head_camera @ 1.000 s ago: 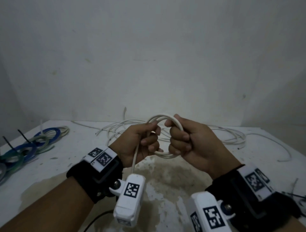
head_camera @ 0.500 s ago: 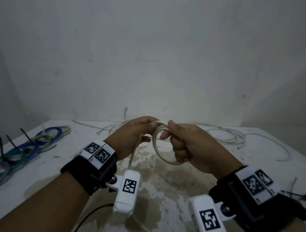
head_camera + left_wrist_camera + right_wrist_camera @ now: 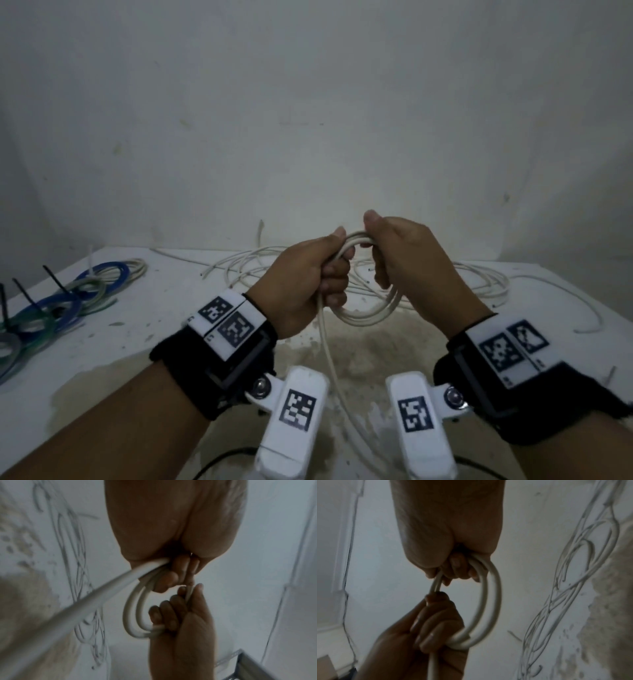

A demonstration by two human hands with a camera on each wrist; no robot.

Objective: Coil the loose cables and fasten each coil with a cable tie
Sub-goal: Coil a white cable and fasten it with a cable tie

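A small coil of white cable (image 3: 369, 314) hangs in the air between both hands, above the white table (image 3: 144, 342). My left hand (image 3: 318, 284) grips the coil's left side, fingers curled round its turns. My right hand (image 3: 394, 263) grips the right side, thumb on top. The cable's loose tail (image 3: 329, 359) runs down from the left fist toward me. In the left wrist view the left hand (image 3: 171, 536) clutches two turns of the coil (image 3: 132, 609), with the right hand (image 3: 181, 628) below. The right wrist view shows the right hand (image 3: 450, 531), the round coil (image 3: 490, 601) and the left hand (image 3: 429, 628).
Loose white cables (image 3: 452, 279) sprawl across the back of the table, close to the wall. Finished blue, green and white coils (image 3: 58, 305) with black cable ties (image 3: 54, 281) sticking up lie at the left edge. A stained patch (image 3: 359, 359) lies under the hands.
Both hands have risen and closed up. The single loop pinched at its top half a second ago is now a coil of about two turns, gripped on both sides.
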